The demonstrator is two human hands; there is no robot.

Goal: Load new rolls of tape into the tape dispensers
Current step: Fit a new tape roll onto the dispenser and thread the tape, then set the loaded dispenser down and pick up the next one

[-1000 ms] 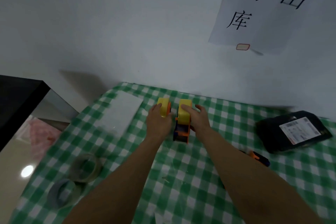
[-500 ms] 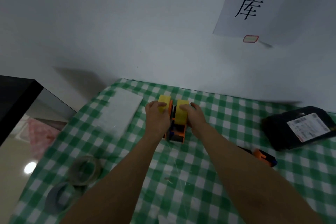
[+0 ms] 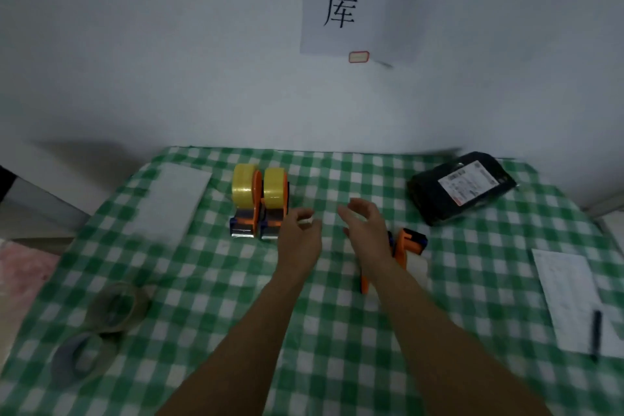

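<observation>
Spare tape rolls (image 3: 116, 306) lie near the desk's (image 3: 337, 331) left edge. Two orange dispensers (image 3: 256, 199) stand touching, each carrying yellow tape. Just right of them, the left hand (image 3: 300, 236) and right hand (image 3: 366, 230) hover apart, loose-fingered, holding nothing. A third dispenser (image 3: 408, 246) lies beside the right wrist.

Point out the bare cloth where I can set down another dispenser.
Bare cloth lies between the loaded dispensers and the black parcel, and between the tape rolls and the left forearm. It is crowded around the third dispenser beside the right hand.
</observation>
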